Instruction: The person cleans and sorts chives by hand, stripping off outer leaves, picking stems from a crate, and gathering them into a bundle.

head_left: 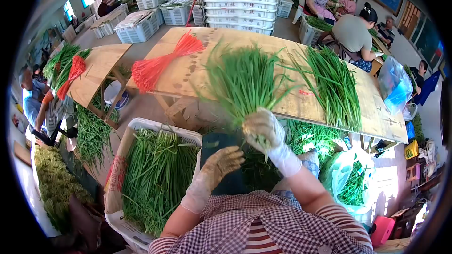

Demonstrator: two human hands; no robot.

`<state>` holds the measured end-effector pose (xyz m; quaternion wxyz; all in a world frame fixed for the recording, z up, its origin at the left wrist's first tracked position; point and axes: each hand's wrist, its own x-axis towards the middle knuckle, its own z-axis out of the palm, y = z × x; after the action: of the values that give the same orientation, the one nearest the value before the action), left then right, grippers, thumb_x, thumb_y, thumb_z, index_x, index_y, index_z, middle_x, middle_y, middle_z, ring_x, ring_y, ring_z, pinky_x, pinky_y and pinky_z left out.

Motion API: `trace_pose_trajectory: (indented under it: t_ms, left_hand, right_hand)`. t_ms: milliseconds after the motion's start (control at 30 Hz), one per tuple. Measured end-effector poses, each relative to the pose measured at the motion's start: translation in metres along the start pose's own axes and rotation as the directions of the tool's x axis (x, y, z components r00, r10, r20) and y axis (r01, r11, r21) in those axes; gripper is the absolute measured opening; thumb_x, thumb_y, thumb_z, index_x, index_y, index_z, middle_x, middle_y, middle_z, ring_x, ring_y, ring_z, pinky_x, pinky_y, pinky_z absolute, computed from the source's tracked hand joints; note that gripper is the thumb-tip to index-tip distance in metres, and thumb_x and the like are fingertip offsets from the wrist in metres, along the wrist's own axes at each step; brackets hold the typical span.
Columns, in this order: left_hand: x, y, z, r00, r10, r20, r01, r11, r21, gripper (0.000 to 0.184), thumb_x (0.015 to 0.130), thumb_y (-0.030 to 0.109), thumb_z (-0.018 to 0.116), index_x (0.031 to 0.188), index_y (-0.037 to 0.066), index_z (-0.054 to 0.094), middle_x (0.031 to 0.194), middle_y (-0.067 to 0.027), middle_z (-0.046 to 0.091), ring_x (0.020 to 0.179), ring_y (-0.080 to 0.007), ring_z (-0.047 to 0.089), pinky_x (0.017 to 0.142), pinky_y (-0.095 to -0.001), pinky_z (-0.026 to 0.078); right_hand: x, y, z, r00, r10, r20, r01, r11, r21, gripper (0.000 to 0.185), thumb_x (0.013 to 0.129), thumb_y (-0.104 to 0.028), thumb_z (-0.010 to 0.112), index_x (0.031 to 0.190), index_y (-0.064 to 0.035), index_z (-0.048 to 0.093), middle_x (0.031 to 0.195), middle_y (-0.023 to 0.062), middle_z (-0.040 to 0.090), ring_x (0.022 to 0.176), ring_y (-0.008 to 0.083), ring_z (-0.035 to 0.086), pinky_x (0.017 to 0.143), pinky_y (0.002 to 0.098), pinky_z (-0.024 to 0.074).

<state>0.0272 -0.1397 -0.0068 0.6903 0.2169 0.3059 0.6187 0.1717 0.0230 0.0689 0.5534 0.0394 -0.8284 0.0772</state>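
My right hand (265, 129), in a soiled whitish glove, is closed around the lower stems of a bunch of green chives (247, 77). The leaves fan out above the table edge, slightly blurred, and the pale stem ends show below the fist. My left hand (221, 162), in a yellow-stained glove, is left of and below the bunch, apart from it, with its fingers stretched out and nothing in them. Beside my left arm stands a white plastic crate (112, 207) filled with chives (157, 178). Another pile of chives (332, 87) lies on the wooden table (282, 49).
A bundle of red ties (165, 61) lies on the table's left part. A clear bag with greens (353, 178) hangs below right. White stacked crates (241, 2) stand behind the table. Several people work around the room, including one (353, 33) at the right.
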Motion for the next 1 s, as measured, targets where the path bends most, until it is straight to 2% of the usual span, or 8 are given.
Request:
trace_pose_trajectory:
  t_ms: [200, 300, 467, 633, 767, 867, 967, 1000]
  left_hand:
    - [0.034, -0.038, 0.034, 0.88, -0.231, 0.415, 0.303, 0.946, -0.115, 0.121, 0.061, 0.08, 0.063, 0.144, 0.001, 0.026, 0.145, -0.0212, 0.035, 0.132, -0.0362, 0.037, 0.109, -0.0501, 0.03]
    - [0.051, -0.06, 0.06, 0.923, 0.011, 0.385, 0.191, 0.856, -0.48, 0.115, 0.06, 0.081, 0.062, 0.144, 0.009, 0.031, 0.143, -0.0161, 0.038, 0.127, -0.0345, 0.041, 0.105, -0.0502, 0.035]
    - [0.072, -0.017, 0.097, 0.95, 0.279, 0.144, -0.17, 0.844, -0.509, 0.082, 0.081, 0.066, 0.055, 0.139, 0.009, 0.04, 0.133, -0.0096, 0.048, 0.118, -0.0262, 0.048, 0.099, -0.0437, 0.042]
    - [0.105, 0.07, 0.108, 0.928, 0.367, 0.065, -0.353, 0.92, -0.169, 0.052, 0.089, 0.04, 0.058, 0.124, 0.003, 0.051, 0.109, -0.0081, 0.06, 0.1, -0.0203, 0.059, 0.085, -0.0372, 0.052]
    - [0.133, 0.155, 0.166, 0.771, 0.637, -0.015, -0.582, 0.714, 0.388, 0.036, 0.089, 0.022, 0.061, 0.112, -0.007, 0.058, 0.092, -0.0141, 0.066, 0.082, -0.0234, 0.067, 0.075, -0.0371, 0.058]
    - [0.179, 0.198, 0.154, 0.738, 0.607, 0.294, -0.674, 0.651, 0.349, 0.05, 0.08, 0.015, 0.072, 0.12, -0.007, 0.05, 0.106, -0.0193, 0.061, 0.098, -0.0264, 0.064, 0.083, -0.0364, 0.055]
    - [0.198, 0.191, 0.192, 0.411, 0.794, 0.448, -0.854, 0.164, 0.493, 0.059, 0.074, 0.008, 0.078, 0.123, -0.004, 0.047, 0.109, -0.021, 0.06, 0.096, -0.027, 0.065, 0.08, -0.0354, 0.056]
    - [0.198, 0.179, 0.199, 0.521, 0.78, 0.347, -0.846, 0.418, 0.33, 0.056, 0.073, 0.006, 0.078, 0.12, -0.003, 0.05, 0.108, -0.0172, 0.061, 0.094, -0.0246, 0.065, 0.08, -0.0332, 0.055]
  right_hand:
    - [-0.019, -0.018, -0.027, 0.983, 0.119, -0.136, -0.115, 0.993, 0.04, 0.04, 0.074, -0.007, 0.077, 0.106, -0.0121, 0.054, 0.1, 0.0058, 0.065, 0.095, 0.0268, 0.065, 0.088, 0.0449, 0.0478]
    - [-0.011, -0.042, -0.056, 0.983, 0.18, -0.026, -0.175, 0.978, 0.117, 0.042, 0.073, -0.011, 0.078, 0.109, -0.0126, 0.055, 0.105, 0.0066, 0.064, 0.1, 0.0258, 0.064, 0.093, 0.0461, 0.0445]
    - [-0.02, -0.087, -0.069, 0.982, 0.103, -0.157, -0.05, 0.949, 0.311, 0.022, 0.075, -0.013, 0.077, 0.092, -0.0124, 0.064, 0.096, 0.0044, 0.066, 0.092, 0.0233, 0.065, 0.09, 0.0447, 0.0463]
    - [-0.041, -0.075, -0.068, 0.946, 0.158, -0.284, -0.053, 0.937, 0.347, 0.022, 0.074, -0.019, 0.077, 0.091, -0.0119, 0.065, 0.092, 0.0051, 0.067, 0.09, 0.0247, 0.065, 0.091, 0.0477, 0.0464]
    - [-0.014, -0.033, -0.115, 0.854, 0.508, -0.11, -0.452, 0.831, 0.325, 0.083, 0.065, -0.029, 0.085, 0.131, -0.0059, 0.042, 0.126, 0.0146, 0.05, 0.123, 0.0285, 0.047, 0.108, 0.0437, 0.0297]
    - [0.054, -0.001, -0.127, 0.762, 0.629, -0.154, -0.616, 0.778, 0.128, 0.117, 0.057, -0.025, 0.089, 0.148, -0.0044, 0.018, 0.15, 0.0162, 0.028, 0.14, 0.0269, 0.026, 0.115, 0.0399, 0.0212]
    - [0.109, 0.043, -0.111, 0.701, 0.712, -0.046, -0.709, 0.702, 0.064, 0.115, 0.057, -0.02, 0.087, 0.148, -0.0029, 0.018, 0.144, 0.0171, 0.037, 0.133, 0.0248, 0.037, 0.11, 0.0339, 0.0317]
    - [0.12, 0.057, -0.103, 0.643, 0.763, 0.063, -0.764, 0.635, 0.114, 0.116, 0.057, -0.021, 0.088, 0.148, -0.0026, 0.018, 0.142, 0.0174, 0.04, 0.131, 0.0244, 0.04, 0.108, 0.033, 0.0338]
